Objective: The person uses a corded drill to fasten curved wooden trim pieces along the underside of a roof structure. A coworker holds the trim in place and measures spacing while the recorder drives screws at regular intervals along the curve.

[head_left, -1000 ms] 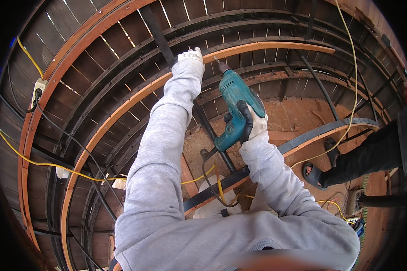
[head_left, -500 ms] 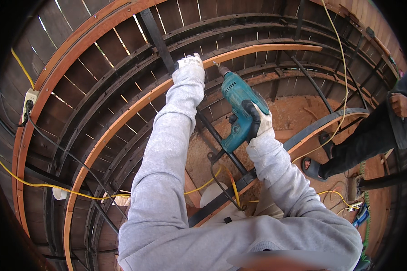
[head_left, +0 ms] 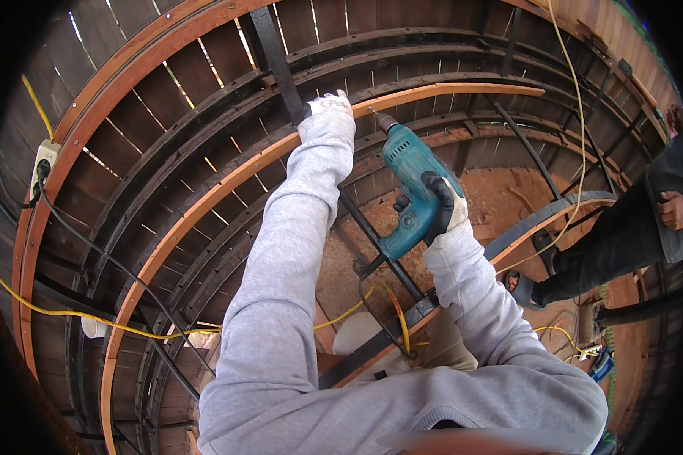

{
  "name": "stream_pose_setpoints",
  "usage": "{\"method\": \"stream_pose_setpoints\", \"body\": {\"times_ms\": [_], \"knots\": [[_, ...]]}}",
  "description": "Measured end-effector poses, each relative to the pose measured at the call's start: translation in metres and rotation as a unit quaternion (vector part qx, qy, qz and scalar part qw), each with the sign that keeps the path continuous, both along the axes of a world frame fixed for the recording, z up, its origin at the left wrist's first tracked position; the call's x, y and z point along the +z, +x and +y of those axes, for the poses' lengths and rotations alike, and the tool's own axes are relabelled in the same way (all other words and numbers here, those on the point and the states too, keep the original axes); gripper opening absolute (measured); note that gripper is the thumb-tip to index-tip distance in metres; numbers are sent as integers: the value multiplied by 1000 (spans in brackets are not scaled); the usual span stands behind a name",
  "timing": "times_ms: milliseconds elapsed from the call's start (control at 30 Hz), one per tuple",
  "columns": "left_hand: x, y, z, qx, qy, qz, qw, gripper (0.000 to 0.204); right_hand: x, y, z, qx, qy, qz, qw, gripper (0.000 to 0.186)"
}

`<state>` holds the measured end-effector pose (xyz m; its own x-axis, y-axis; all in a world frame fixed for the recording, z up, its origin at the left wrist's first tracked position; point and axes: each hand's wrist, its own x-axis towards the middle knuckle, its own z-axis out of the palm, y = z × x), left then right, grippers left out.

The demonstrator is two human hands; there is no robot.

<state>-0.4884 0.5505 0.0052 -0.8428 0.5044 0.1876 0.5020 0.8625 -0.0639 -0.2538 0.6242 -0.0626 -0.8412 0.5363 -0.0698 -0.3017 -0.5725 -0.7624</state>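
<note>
In my gloved right hand (head_left: 449, 206) is a teal power drill (head_left: 416, 163), fingers wrapped around its handle. Its thin bit (head_left: 374, 112) points up and left and reaches the lower edge of a long curved wooden strip (head_left: 228, 186); whether it touches the wood I cannot tell. My left hand (head_left: 329, 105), in a white glove, is stretched forward and closed around the strip just left of the bit, beside a dark metal upright (head_left: 276, 64). The fingers on the far side of the strip are hidden.
Dark curved rails line the plank wall. A yellow cable (head_left: 76, 312) crosses at left, below a power socket (head_left: 44, 161). A pale cord (head_left: 580, 144) hangs at right. Another person in dark trousers (head_left: 592, 262) stands at the right; a curved beam (head_left: 546, 227) lies nearer.
The whole view has shifted a little, so the strip, both hands and the drill appear slightly farther right and lower. Both grips look the same.
</note>
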Motion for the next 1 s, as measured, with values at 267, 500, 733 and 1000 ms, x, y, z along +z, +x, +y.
{"method": "stream_pose_setpoints", "body": {"times_ms": [267, 500, 733, 1000], "knots": [[0, 0, -2, 11, -10, -17, 1000, 44, 4, -1, -7, 4, -14, 43, 999, 64], [-1, -1, 1, 13, -26, -5, 1000, 42, -15, 1, 11, 52, -95, 36, 993, 74], [-1, 0, 5, 12, -24, -11, 1000, 45, 3, 4, 5, 106, -169, 84, 976, 82], [-3, -4, 10, 36, -10, -30, 999, 56, -6, 3, 17, 113, -130, 51, 984, 81]]}}
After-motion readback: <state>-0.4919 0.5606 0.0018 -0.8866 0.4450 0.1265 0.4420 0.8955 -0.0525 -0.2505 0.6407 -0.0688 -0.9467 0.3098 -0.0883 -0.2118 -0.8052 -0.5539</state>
